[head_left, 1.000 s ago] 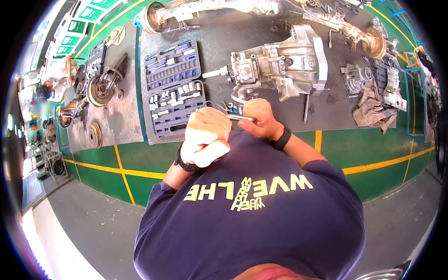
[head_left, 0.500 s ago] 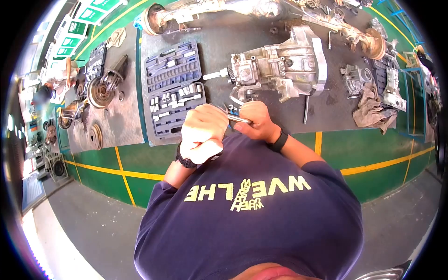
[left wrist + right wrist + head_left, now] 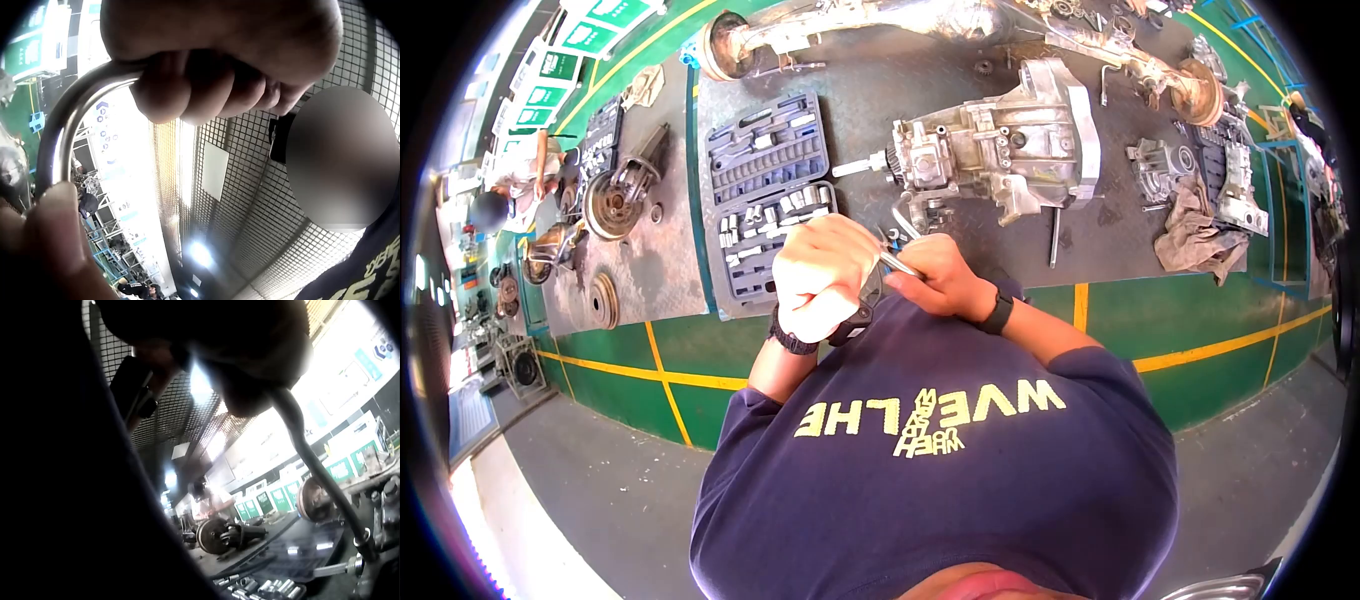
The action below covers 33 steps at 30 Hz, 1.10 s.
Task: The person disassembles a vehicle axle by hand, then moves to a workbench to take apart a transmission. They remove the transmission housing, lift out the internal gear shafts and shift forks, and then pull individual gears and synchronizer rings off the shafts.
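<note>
as right hand [image 3: 948, 280] grips bar [image 3: 901, 265], yellow lettering [image 3: 960, 405]

Made out large yellow capitals [image 3: 956, 405] across the front of the near dark shirt [image 3: 940, 510], with H, L, E, V and W among them; could not tell the full words, nor sort the smaller stacked lines at the middle. Saw pale print on green panels [image 3: 557, 66] at the far left, too small to read. Found blue hexagon symbols [image 3: 382, 349] on a bright board [image 3: 337, 394] along the far wall, partly washed out by glare.
</note>
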Each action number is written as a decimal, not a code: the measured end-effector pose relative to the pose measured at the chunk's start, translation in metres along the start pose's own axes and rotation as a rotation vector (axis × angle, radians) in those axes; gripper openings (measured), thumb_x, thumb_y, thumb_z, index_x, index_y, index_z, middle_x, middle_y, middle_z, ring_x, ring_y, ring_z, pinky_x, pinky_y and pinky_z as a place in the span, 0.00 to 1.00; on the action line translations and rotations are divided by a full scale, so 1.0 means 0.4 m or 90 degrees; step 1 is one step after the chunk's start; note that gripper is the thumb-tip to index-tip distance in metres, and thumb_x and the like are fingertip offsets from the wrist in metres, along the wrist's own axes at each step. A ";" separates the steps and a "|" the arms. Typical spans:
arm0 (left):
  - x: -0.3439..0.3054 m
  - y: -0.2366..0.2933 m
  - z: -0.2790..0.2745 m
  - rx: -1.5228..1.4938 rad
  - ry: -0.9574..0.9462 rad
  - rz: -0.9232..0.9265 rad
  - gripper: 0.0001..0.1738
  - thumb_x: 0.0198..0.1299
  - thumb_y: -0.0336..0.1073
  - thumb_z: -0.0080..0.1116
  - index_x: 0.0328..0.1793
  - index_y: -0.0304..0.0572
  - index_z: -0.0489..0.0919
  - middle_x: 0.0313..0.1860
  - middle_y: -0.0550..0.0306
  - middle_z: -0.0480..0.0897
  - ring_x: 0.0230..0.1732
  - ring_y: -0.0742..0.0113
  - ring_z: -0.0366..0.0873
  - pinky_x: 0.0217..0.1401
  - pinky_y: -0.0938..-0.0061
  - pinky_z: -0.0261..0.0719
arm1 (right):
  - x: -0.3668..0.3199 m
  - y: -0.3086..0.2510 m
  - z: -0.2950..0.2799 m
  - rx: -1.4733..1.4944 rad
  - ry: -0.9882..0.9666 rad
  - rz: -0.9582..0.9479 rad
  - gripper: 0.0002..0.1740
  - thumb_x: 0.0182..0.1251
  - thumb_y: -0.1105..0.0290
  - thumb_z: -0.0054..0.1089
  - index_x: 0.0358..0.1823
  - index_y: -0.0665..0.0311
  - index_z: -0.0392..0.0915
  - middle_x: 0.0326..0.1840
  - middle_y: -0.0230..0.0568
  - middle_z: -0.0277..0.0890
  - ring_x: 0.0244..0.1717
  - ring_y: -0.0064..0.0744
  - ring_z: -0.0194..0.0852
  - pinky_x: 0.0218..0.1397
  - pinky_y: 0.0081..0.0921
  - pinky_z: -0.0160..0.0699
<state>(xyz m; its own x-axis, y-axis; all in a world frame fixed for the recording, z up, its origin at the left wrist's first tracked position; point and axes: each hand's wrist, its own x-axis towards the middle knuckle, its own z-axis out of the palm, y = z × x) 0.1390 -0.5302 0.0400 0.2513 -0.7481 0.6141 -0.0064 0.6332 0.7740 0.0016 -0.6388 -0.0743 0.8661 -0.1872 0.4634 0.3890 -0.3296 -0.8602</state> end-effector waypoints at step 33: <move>-0.061 -0.034 0.081 0.171 0.189 -0.047 0.24 0.69 0.37 0.53 0.17 0.42 0.62 0.13 0.64 0.58 0.14 0.67 0.56 0.23 0.71 0.57 | 0.165 0.149 0.199 -0.008 -0.143 -0.163 0.12 0.64 0.63 0.62 0.47 0.58 0.80 0.41 0.47 0.81 0.43 0.54 0.80 0.46 0.40 0.78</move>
<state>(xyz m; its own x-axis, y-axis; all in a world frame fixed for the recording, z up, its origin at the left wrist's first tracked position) 0.1015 -0.5272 0.0195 0.5293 -0.6746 0.5145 -0.2203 0.4763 0.8512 0.1070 -0.5972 -0.1121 0.7890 0.1115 0.6041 0.6000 -0.3514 -0.7187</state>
